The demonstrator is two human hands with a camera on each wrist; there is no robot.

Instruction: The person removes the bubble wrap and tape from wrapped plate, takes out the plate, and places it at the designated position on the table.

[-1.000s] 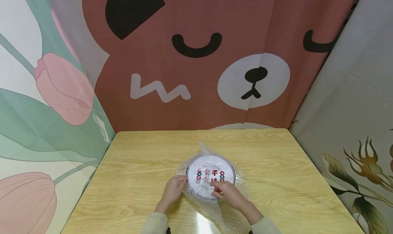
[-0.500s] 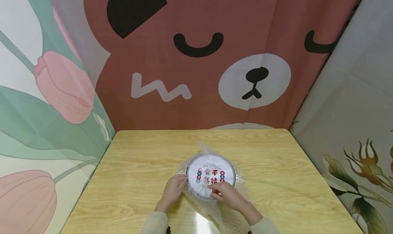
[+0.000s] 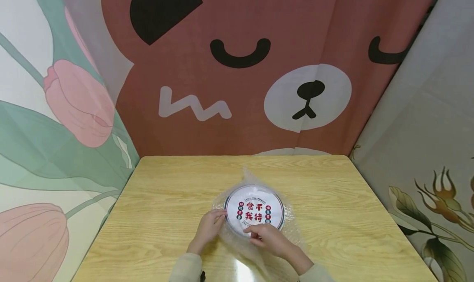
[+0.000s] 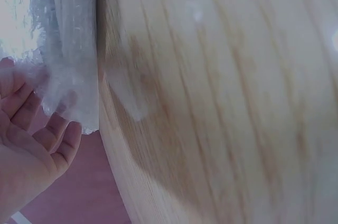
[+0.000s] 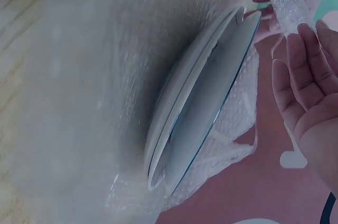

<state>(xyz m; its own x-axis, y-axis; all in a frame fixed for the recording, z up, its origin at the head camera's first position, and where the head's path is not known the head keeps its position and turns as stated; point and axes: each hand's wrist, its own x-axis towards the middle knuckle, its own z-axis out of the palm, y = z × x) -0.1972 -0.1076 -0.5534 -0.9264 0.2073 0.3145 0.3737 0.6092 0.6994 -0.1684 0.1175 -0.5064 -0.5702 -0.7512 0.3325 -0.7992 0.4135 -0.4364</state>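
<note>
A round white plate (image 3: 254,195) with red and green printed characters lies face up on the table, on a sheet of bubble wrap (image 3: 294,222). From the side, in the right wrist view, it tops a small stack of plates (image 5: 208,108). At the near side of the printed face, my right hand (image 3: 272,239) pinches an edge of the wrap between thumb and index finger. My left hand (image 3: 208,229) holds the left rim through the wrap. In the left wrist view its fingers (image 4: 50,131) curl at the wrap's edge, partly behind the film.
The wooden table (image 3: 163,191) extends around the wrap on both sides. Behind it hangs a bear-print curtain (image 3: 192,142); a tulip-print curtain (image 3: 22,158) is on the left and a pale floral one (image 3: 418,150) on the right.
My right hand has drawn the wrap toward me and slightly left, and the plate's printing shows more fully. My left hand stays at the rim.
</note>
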